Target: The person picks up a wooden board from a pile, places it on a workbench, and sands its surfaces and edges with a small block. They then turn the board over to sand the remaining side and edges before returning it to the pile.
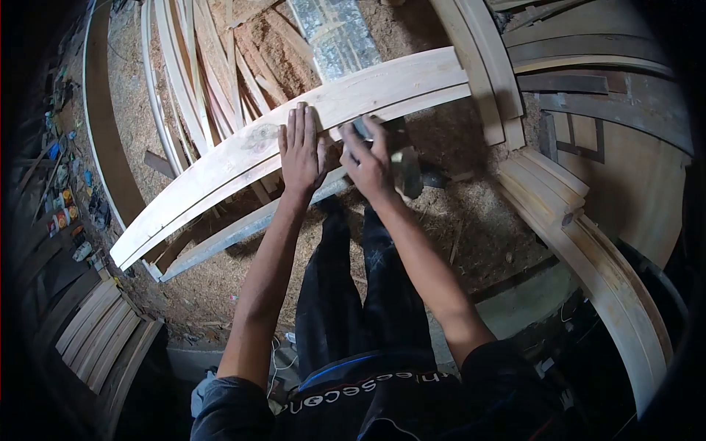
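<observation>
A long, pale wooden plank [360,94] with a groove along its near edge lies across a frame in front of me. My left hand [300,151] rests flat on it near the middle, fingers stretched out and close together. Just to the right, at the plank's near edge, my right hand [368,162] curls its fingers over a small dark grey block [362,128]. The block is partly hidden by the fingers and I cannot tell its exact kind. Beside that hand, a blurred greyish piece [407,173] shows below the plank.
Thin wood strips [195,73] lie on the sawdust beyond the plank. A paint-spattered beam [334,37] runs away behind it. Moulded boards [544,184] stand at the right, and stacked planks [99,334] lie at lower left. Litter [66,213] covers the left side.
</observation>
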`<state>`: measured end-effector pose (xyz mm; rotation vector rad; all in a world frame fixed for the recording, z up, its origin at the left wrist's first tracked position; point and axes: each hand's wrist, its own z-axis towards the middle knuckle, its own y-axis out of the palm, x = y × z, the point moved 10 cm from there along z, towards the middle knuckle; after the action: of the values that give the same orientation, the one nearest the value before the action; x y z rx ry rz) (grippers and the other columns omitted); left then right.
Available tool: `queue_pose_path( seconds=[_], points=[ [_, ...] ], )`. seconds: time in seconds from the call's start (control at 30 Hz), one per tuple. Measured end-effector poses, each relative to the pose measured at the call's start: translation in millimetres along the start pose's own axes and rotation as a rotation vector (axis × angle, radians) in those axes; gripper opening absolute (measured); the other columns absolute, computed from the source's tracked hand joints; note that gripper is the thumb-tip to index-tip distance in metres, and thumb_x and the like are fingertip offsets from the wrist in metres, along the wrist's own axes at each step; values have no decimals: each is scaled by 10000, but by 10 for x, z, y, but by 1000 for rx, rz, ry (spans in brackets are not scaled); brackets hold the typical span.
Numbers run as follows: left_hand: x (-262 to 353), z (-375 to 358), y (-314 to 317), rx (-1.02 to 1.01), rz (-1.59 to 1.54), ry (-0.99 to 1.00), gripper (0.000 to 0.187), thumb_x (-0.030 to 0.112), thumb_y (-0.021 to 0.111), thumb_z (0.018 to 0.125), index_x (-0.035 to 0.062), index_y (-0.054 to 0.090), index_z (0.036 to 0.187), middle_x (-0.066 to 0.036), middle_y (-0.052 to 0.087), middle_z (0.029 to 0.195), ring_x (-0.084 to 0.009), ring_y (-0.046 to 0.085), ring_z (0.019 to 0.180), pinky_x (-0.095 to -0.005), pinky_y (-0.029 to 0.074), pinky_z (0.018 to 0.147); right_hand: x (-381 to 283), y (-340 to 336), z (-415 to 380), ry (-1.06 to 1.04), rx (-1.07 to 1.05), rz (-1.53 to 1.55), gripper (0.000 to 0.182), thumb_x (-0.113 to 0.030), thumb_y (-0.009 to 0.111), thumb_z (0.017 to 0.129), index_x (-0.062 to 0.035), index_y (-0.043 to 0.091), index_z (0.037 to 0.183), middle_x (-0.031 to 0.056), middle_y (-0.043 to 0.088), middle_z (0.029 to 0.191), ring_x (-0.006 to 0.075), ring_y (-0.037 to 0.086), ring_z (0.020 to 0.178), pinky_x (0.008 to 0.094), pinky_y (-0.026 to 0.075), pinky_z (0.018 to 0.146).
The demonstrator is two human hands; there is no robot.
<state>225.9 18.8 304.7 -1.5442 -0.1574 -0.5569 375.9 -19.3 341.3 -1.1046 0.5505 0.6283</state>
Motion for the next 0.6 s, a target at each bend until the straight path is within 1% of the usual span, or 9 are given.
queue_pose_path(
  seconds=[0.1, 0.17, 0.23, 0.3, 0.37, 0.5, 0.53, 0.57, 0.6],
  points=[
    [-119, -54, -50, -42, 12, 33, 646, 282, 423, 1053, 67, 254, 1638, -143, 254, 1703, -318, 218, 1580, -506, 128, 1275, 457, -407, 82, 191, 102, -105, 582, -17, 721, 864, -120, 621, 1428, 227, 496, 1420, 380, 520, 1314, 452, 474, 1052],
    [-260, -108, -112, -28, 41, 7, 631, 286, 416, 1061, 80, 264, 1638, -130, 261, 1703, -318, 232, 1576, -508, 148, 1271, 781, -772, 110, 207, 325, -227, 586, -20, 680, 903, -81, 560, 1474, 251, 437, 1487, 394, 478, 1369, 454, 453, 1085],
    [-421, -176, -183, -4, 98, -15, 630, 314, 431, 1058, 76, 297, 1626, -116, 296, 1691, -294, 254, 1571, -492, 160, 1269, 784, -837, 244, 134, 361, -338, 503, -113, 659, 962, 8, 560, 1440, 274, 429, 1512, 437, 479, 1363, 498, 410, 1124],
    [-553, -236, -238, 5, 111, -31, 627, 333, 430, 1064, 76, 305, 1622, -117, 300, 1689, -298, 259, 1568, -491, 161, 1269, 600, -616, 344, 93, 320, -243, 512, -104, 634, 968, -13, 547, 1465, 291, 385, 1559, 453, 435, 1415, 507, 385, 1145],
    [-630, -279, -310, 31, 120, -38, 625, 336, 426, 1066, 77, 307, 1622, -120, 302, 1687, -306, 263, 1565, -489, 162, 1269, 293, -92, 423, 112, 98, -217, 564, -109, 644, 957, -75, 522, 1506, 292, 335, 1599, 458, 384, 1463, 499, 362, 1196],
    [-741, -313, -345, 37, 74, -71, 617, 320, 430, 1074, 86, 297, 1629, -133, 289, 1691, -313, 247, 1571, -506, 176, 1261, -582, 823, 255, -120, -201, -84, 529, -90, 635, 947, -69, 553, 1470, 287, 365, 1592, 484, 417, 1436, 504, 378, 1195],
    [-781, -324, -358, 41, 67, -75, 626, 331, 436, 1071, 82, 297, 1628, -137, 288, 1691, -317, 244, 1572, -509, 185, 1259, -641, 822, 264, -114, -152, -28, 564, -59, 672, 890, -58, 577, 1447, 279, 446, 1538, 475, 433, 1428, 512, 365, 1197],
    [-832, -352, -375, 39, 70, -86, 626, 331, 436, 1071, 82, 297, 1628, -137, 288, 1691, -317, 244, 1572, -509, 185, 1259, -628, 762, 337, -195, -142, -89, 545, -50, 659, 892, -52, 580, 1431, 273, 449, 1538, 480, 433, 1425, 509, 374, 1193],
    [-877, -348, -408, 50, 64, -91, 632, 336, 440, 1070, 80, 295, 1628, -139, 289, 1690, -319, 245, 1571, -511, 184, 1258, -407, 660, 426, -127, -120, -142, 531, -52, 642, 904, -50, 574, 1430, 279, 442, 1539, 483, 428, 1424, 515, 367, 1195]
  ],
)
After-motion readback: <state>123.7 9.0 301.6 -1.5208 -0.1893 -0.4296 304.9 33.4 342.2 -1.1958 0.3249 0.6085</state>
